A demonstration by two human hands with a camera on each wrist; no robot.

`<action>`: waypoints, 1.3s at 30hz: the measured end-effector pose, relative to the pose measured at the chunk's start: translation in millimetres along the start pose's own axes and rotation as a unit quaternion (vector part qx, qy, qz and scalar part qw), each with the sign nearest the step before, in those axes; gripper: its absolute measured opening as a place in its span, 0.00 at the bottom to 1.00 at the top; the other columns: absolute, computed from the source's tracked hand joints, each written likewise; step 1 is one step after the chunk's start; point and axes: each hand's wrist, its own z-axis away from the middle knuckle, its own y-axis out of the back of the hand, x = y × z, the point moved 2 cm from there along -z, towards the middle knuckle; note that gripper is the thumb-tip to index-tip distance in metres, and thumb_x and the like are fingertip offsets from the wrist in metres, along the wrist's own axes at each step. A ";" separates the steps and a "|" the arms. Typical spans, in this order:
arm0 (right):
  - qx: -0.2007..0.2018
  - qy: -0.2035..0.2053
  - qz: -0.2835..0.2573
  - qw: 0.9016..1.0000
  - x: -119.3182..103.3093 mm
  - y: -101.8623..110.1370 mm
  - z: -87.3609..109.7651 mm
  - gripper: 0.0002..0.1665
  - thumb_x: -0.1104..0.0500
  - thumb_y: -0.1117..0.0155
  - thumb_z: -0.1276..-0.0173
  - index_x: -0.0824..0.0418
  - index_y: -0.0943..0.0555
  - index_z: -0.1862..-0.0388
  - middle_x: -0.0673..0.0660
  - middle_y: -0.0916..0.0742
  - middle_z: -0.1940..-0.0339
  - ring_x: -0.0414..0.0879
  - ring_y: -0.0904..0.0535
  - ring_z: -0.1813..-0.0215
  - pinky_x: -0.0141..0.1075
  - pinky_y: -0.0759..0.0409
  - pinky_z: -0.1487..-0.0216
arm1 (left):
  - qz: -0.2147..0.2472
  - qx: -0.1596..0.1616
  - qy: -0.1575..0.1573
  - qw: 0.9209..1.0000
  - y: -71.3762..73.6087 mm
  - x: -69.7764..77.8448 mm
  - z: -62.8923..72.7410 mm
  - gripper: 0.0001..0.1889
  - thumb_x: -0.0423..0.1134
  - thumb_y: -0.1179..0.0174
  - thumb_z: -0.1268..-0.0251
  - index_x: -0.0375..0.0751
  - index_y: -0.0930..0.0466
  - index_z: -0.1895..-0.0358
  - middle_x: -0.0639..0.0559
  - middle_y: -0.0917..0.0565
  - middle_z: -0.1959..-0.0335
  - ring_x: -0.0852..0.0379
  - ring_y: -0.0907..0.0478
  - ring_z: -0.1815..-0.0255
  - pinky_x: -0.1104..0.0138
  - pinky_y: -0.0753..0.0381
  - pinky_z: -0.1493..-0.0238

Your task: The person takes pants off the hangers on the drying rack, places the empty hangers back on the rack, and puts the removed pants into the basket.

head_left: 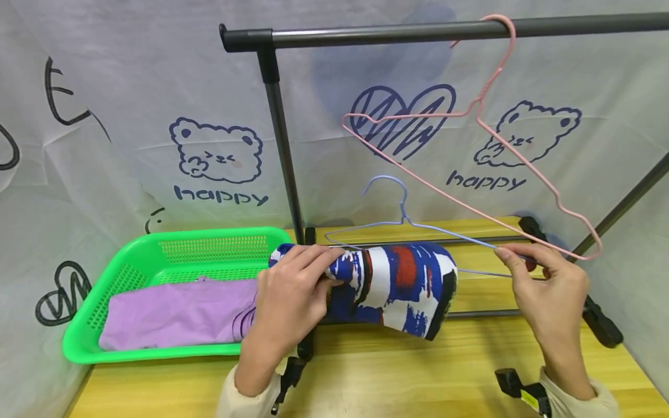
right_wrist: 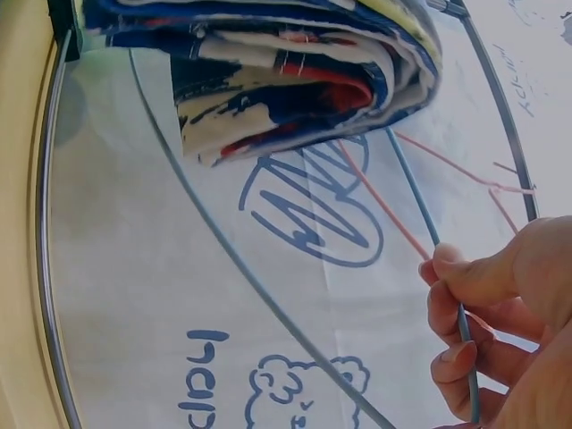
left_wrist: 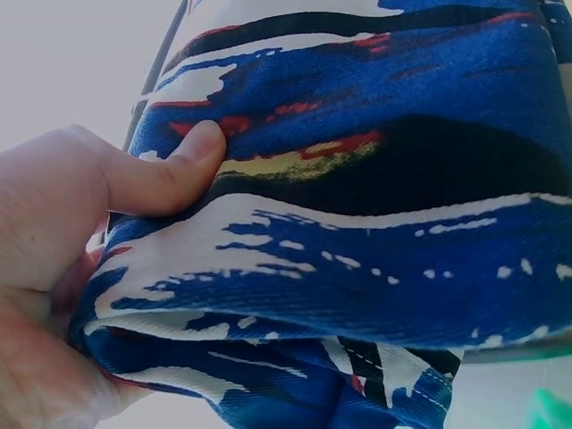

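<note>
My left hand (head_left: 292, 290) grips a folded cloth (head_left: 402, 278) patterned in blue, white, red and black. In the left wrist view the thumb presses on top of the folded cloth (left_wrist: 357, 259), with the other fingers hidden beneath it. A blue wire hanger (head_left: 444, 227) is pinched at its right end by my right hand (head_left: 554, 284), hook upward. The cloth overlaps the hanger's lower part in the head view. The right wrist view shows thumb and fingers curled on the blue hanger (right_wrist: 416, 188), below the layered edge of the cloth (right_wrist: 295, 85).
A pink hanger (head_left: 491, 81) hangs from the dark rail (head_left: 392, 36) of a rack, just above my right hand. At left, a green basket (head_left: 78, 325) holds folded purple clothing (head_left: 177, 313). The rack's lower bars (head_left: 486, 313) run close over the wooden table (head_left: 407, 383).
</note>
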 end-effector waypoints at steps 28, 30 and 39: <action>0.071 0.009 -0.038 0.997 -15.1 15.1 -1.4 0.07 0.67 0.25 0.37 0.70 0.09 0.61 0.32 0.15 0.68 0.30 0.21 0.69 0.18 0.26 0.64 | -0.005 0.023 0.058 0.998 34.5 -36.0 8.0 0.24 0.26 0.23 0.52 0.46 0.11 0.49 0.49 0.11 0.55 0.48 0.14 0.59 0.57 0.16 0.73; 0.069 0.013 -0.038 0.997 -9.9 15.6 -2.1 0.07 0.66 0.25 0.36 0.69 0.09 0.61 0.32 0.14 0.68 0.30 0.20 0.69 0.17 0.25 0.66 | -0.005 0.025 0.059 0.998 36.0 -37.8 8.6 0.24 0.26 0.23 0.52 0.45 0.11 0.48 0.49 0.10 0.55 0.47 0.14 0.59 0.57 0.16 0.73; 0.076 -0.027 -0.078 0.994 -16.1 15.2 -0.3 0.08 0.69 0.25 0.37 0.71 0.10 0.59 0.38 0.11 0.67 0.32 0.15 0.68 0.18 0.21 0.65 | -0.012 0.024 0.063 0.998 39.0 -43.4 11.4 0.23 0.25 0.24 0.51 0.44 0.11 0.49 0.49 0.10 0.54 0.47 0.14 0.59 0.60 0.19 0.76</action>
